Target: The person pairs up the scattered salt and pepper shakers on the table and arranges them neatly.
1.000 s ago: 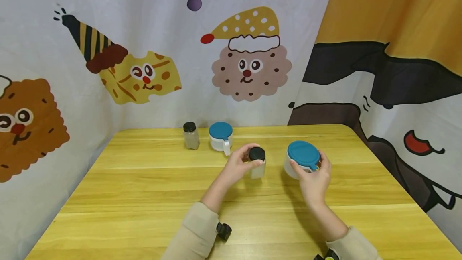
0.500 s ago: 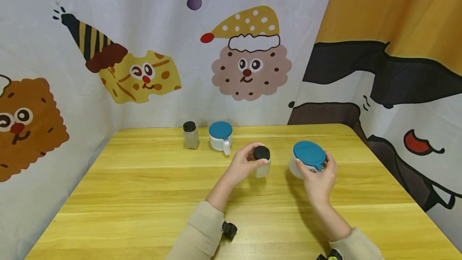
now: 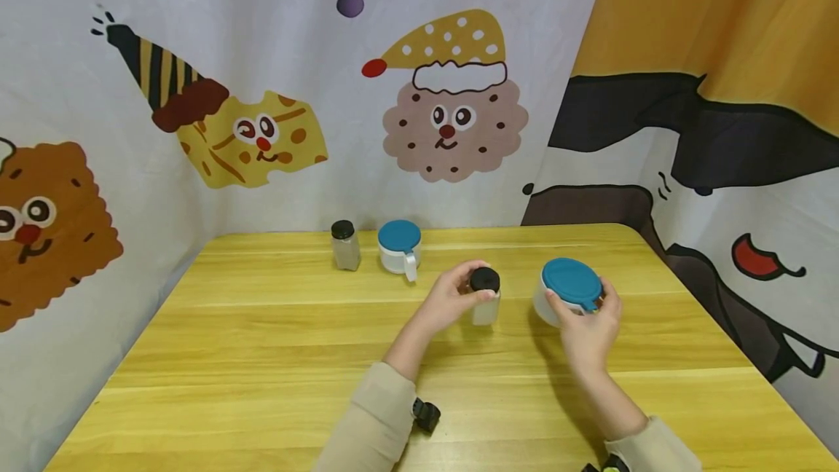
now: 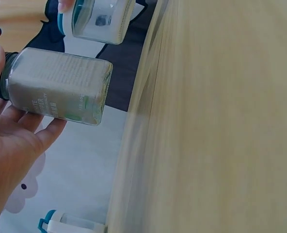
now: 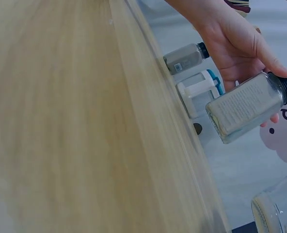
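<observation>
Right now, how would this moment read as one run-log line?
left hand: holds black-capped jar | right hand: holds blue-lidded container | both: raised off table | standing behind: second jar, blue-lidded cup

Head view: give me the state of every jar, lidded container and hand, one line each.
Held jar: capped, raised off the table
Held container: lid on, raised
Rear jar: capped, standing upright
Rear container: lid on, standing upright
Left hand: gripping a jar
Right hand: gripping a container
</observation>
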Available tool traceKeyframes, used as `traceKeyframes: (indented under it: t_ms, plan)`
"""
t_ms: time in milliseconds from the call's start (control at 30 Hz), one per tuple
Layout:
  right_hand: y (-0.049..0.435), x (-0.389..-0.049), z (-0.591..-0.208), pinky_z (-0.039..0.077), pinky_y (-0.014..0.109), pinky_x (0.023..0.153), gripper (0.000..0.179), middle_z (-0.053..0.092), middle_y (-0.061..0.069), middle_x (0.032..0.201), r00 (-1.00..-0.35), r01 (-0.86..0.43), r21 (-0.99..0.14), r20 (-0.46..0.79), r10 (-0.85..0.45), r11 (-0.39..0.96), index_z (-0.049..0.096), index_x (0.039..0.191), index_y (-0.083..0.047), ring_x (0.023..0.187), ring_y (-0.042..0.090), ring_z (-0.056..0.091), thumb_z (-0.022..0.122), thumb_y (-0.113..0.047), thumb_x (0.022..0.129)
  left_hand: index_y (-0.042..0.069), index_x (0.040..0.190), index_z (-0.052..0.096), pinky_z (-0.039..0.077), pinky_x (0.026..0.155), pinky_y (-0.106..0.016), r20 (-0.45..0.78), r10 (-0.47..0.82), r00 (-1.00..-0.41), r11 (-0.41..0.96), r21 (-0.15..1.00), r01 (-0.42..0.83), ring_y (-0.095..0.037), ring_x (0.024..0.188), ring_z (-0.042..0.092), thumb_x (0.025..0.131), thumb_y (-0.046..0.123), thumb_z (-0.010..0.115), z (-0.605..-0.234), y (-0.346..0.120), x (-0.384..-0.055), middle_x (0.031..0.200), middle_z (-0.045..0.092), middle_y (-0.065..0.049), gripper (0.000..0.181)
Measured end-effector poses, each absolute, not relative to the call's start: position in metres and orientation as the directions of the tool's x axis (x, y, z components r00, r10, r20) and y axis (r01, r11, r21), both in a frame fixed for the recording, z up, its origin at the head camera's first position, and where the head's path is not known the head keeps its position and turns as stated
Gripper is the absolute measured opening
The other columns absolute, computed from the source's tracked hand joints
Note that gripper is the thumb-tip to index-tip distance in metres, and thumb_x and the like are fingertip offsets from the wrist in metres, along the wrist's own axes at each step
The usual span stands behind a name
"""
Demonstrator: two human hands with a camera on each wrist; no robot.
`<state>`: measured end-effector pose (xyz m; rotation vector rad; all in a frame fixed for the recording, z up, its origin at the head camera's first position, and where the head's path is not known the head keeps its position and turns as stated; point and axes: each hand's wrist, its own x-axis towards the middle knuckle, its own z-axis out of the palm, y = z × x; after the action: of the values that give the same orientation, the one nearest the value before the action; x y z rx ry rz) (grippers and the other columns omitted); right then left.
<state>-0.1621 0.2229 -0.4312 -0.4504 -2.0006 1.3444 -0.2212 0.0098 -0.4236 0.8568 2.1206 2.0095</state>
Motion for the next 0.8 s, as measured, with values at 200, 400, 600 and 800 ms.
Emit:
traceKeyframes:
  t_ms: [200,400,600,800]
  plan:
    - [0.228,-0.162,-0.433,0.04,0.035,0.087,0.085,0.04,0.018,0.135,-0.706,-0.075,-0.911,0.336,0.623,0.406,0.037,0.142,0.001,0.118,0.029,0.041,0.084,-0.025,0.075,0.011,0.126,0.058,0.049,0.079,-0.028,0.312,0.446,-0.839,-0.047,0.944,0.326,-0.014,0.094,0.059,0.089,0.011,0.07,-0.425,0.014,-0.222,0.117,0.064,-0.003,0.039]
    - [0.231,-0.162,-0.435,0.04,0.038,0.088,0.086,0.04,0.018,0.134,-0.694,-0.059,-0.908,0.336,0.637,0.414,0.038,0.142,0.001,0.117,0.029,0.041,0.084,-0.025,0.074,0.01,0.126,0.059,0.048,0.08,-0.027,0.296,0.44,-0.848,-0.043,0.95,0.31,-0.013,0.096,0.058,0.089,0.01,0.069,-0.425,0.019,-0.222,0.118,0.064,-0.004,0.039]
    - [0.234,-0.163,-0.436,0.039,0.04,0.091,0.086,0.04,0.019,0.134,-0.691,-0.057,-0.906,0.339,0.639,0.419,0.037,0.142,0.001,0.117,0.03,0.041,0.084,-0.024,0.075,0.004,0.127,0.057,0.048,0.081,-0.026,0.283,0.444,-0.85,-0.051,0.955,0.291,-0.012,0.097,0.058,0.089,0.005,0.067,-0.414,0.021,-0.214,0.12,0.063,-0.011,0.039]
    - [0.237,-0.162,-0.438,0.037,0.042,0.091,0.087,0.04,0.019,0.135,-0.691,-0.055,-0.907,0.337,0.639,0.418,0.036,0.143,0.001,0.117,0.03,0.04,0.084,-0.025,0.075,0.001,0.126,0.057,0.048,0.08,-0.025,0.272,0.452,-0.85,-0.026,0.956,0.292,-0.013,0.095,0.059,0.09,0.005,0.067,-0.401,0.023,-0.207,0.119,0.062,-0.015,0.038]
